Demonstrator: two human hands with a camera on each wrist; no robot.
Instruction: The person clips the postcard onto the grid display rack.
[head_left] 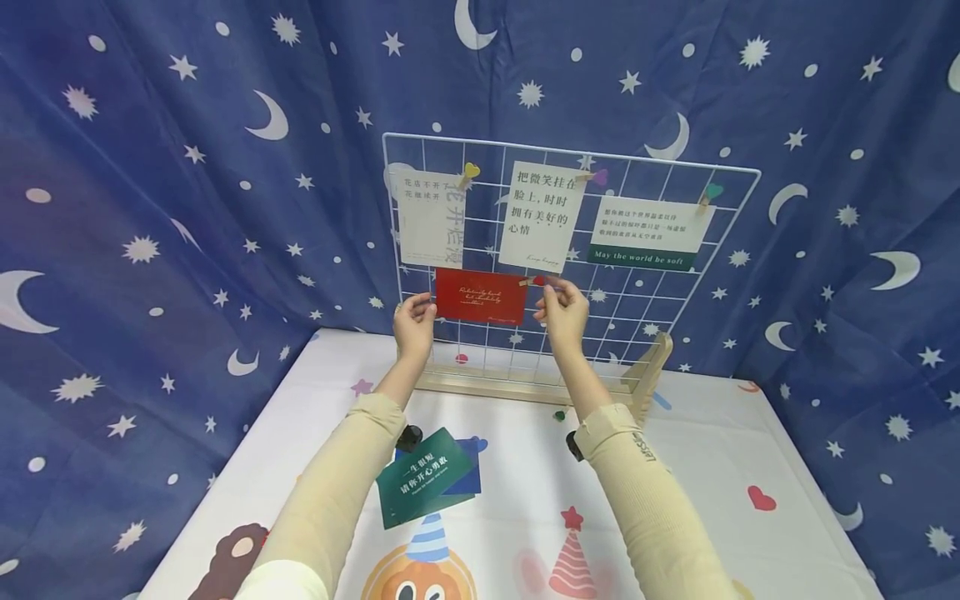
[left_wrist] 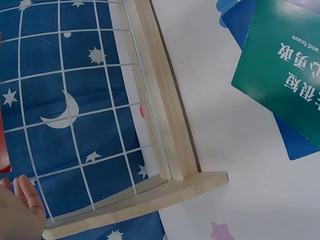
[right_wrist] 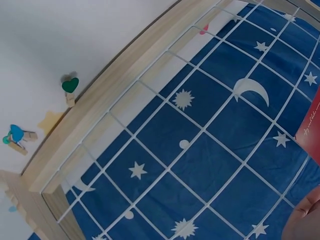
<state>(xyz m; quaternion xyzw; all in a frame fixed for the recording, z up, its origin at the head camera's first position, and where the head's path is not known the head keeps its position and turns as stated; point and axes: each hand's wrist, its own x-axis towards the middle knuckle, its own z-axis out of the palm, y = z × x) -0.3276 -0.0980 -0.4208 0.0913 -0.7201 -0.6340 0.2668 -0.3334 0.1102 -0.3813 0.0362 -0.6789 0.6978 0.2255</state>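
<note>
A red card [head_left: 480, 297] with gold writing hangs low on the white wire grid [head_left: 645, 287]. Over its upper right corner sits a small wooden clip with a red heart [head_left: 537, 282]. My right hand [head_left: 566, 317] pinches the heart end of this clip, thumb and forefinger close together. By the card's left edge is my left hand [head_left: 416, 325], its fingers loosely bent. In the left wrist view, the left fingertips [left_wrist: 31, 192] lie just off the corner of the red card [left_wrist: 4, 150]. The right wrist view cuts off most of the right hand [right_wrist: 304, 220].
Above, a pale card [head_left: 431, 221], a white card [head_left: 542, 212] and a white-and-green card [head_left: 648, 229] hang from heart clips. A wooden base [head_left: 495, 387] holds the grid. Green [head_left: 423, 483] and blue cards [head_left: 470, 467] lie on the table, as do loose clips [right_wrist: 70, 86].
</note>
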